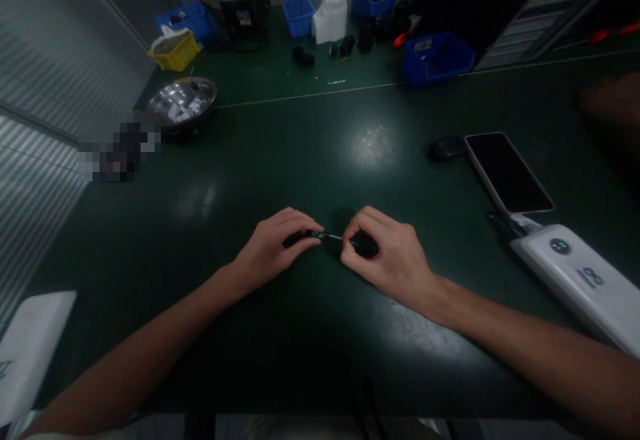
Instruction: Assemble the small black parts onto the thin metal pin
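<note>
Both of my hands rest low on the dark green table [310, 153], close together near its front middle. My left hand [273, 250] pinches a small dark part [303, 236] with a bit of green board at its tip. My right hand [390, 257] is closed round a small black piece [364, 245], from which a thin metal pin or wire [333, 236] reaches across to the left-hand part. The two parts meet between my fingertips; how they join is too small to make out.
A smartphone [507, 172] lies face up at right, a black round object [447, 148] beside it, a white power bank [575, 277] nearer. A metal bowl [183, 100] sits at left. Blue bins [437, 57], a yellow bin [175, 50] and a white housing [330, 17] line the back.
</note>
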Motion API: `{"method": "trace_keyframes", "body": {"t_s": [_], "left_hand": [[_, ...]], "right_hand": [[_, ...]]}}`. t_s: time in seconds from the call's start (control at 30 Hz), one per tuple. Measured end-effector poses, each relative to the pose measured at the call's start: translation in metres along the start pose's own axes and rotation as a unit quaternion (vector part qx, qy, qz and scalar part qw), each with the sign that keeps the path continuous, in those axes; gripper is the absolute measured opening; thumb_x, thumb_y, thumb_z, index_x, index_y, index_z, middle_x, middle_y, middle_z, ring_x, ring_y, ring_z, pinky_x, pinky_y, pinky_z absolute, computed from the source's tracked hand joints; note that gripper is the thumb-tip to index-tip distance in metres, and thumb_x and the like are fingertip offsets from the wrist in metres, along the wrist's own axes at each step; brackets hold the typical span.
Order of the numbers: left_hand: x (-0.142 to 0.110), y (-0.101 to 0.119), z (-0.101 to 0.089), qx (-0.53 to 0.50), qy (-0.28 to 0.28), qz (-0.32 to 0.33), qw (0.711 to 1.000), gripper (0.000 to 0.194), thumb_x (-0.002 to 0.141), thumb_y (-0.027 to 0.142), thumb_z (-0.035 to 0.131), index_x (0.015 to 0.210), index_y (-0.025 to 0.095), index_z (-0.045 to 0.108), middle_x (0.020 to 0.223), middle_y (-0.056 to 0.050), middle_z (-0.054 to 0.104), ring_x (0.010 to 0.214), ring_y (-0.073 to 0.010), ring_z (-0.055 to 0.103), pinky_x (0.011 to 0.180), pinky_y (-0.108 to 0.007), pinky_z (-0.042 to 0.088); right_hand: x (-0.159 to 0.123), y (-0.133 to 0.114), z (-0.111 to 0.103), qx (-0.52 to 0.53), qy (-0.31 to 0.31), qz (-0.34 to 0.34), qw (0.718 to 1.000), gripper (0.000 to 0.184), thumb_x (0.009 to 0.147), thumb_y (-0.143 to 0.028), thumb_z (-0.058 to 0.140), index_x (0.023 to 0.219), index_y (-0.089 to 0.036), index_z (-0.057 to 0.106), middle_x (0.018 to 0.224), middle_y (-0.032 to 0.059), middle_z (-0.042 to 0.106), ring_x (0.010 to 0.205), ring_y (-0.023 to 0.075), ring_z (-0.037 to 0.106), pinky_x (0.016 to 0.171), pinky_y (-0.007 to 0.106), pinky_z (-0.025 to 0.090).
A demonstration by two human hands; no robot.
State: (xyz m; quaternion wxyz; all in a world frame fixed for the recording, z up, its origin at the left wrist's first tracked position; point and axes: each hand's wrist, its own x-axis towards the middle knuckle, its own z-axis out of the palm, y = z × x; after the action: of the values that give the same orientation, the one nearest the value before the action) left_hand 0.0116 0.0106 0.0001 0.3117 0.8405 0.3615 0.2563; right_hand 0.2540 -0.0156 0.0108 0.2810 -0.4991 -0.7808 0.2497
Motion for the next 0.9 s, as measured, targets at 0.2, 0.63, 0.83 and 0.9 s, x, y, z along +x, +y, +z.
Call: {"method": "trace_keyframes", "body": {"t_s": [0.2, 0.63, 0.83, 0.9], "left_hand": [[0.0001, 0.001, 0.0002, -0.006, 0.002, -0.006, 1.0, 0.02, 0.095, 0.022, 0.067, 0.115, 0.018, 0.07, 0.109, -0.007, 0.07, 0.103, -0.018, 0.063, 0.09, -0.033, 0.052], [0.0003, 0.0, 0.001, -0.014, 0.008, -0.002, 1.0, 0.018, 0.096, 0.022, 0.066, 0.113, 0.018, 0.071, 0.109, -0.008, 0.07, 0.102, -0.0189, 0.064, 0.09, -0.034, 0.053], [0.001, -0.0003, 0.0002, -0.02, 0.003, 0.004, 1.0, 0.018, 0.095, 0.021, 0.067, 0.112, 0.018, 0.072, 0.109, -0.008, 0.071, 0.103, -0.0183, 0.065, 0.092, -0.034, 0.054], [0.0013, -0.0001, -0.0004, -0.027, 0.0, 0.006, 1.0, 0.019, 0.095, 0.02, 0.067, 0.113, 0.018, 0.073, 0.109, -0.008, 0.071, 0.102, -0.0181, 0.065, 0.091, -0.033, 0.055]], "right_hand": [[0.0, 0.0009, 0.0007, -0.004, 0.012, 0.003, 1.0, 0.004, 0.087, -0.022, 0.062, 0.083, -0.019, 0.063, 0.085, -0.0001, 0.06, 0.069, 0.0119, 0.055, 0.063, 0.026, 0.039], [-0.0007, 0.0007, -0.0006, -0.009, -0.002, 0.005, 1.0, 0.004, 0.087, -0.022, 0.062, 0.083, -0.019, 0.062, 0.085, -0.0004, 0.059, 0.068, 0.0118, 0.054, 0.062, 0.026, 0.038], [-0.0018, 0.0039, 0.0015, 0.008, 0.001, -0.013, 1.0, 0.005, 0.088, -0.022, 0.062, 0.083, -0.02, 0.061, 0.085, -0.0008, 0.059, 0.069, 0.0113, 0.055, 0.063, 0.026, 0.04], [-0.0022, 0.0041, 0.0012, 0.013, 0.001, -0.019, 1.0, 0.005, 0.088, -0.022, 0.061, 0.083, -0.02, 0.061, 0.085, -0.0006, 0.059, 0.069, 0.0114, 0.055, 0.063, 0.026, 0.04]]}}
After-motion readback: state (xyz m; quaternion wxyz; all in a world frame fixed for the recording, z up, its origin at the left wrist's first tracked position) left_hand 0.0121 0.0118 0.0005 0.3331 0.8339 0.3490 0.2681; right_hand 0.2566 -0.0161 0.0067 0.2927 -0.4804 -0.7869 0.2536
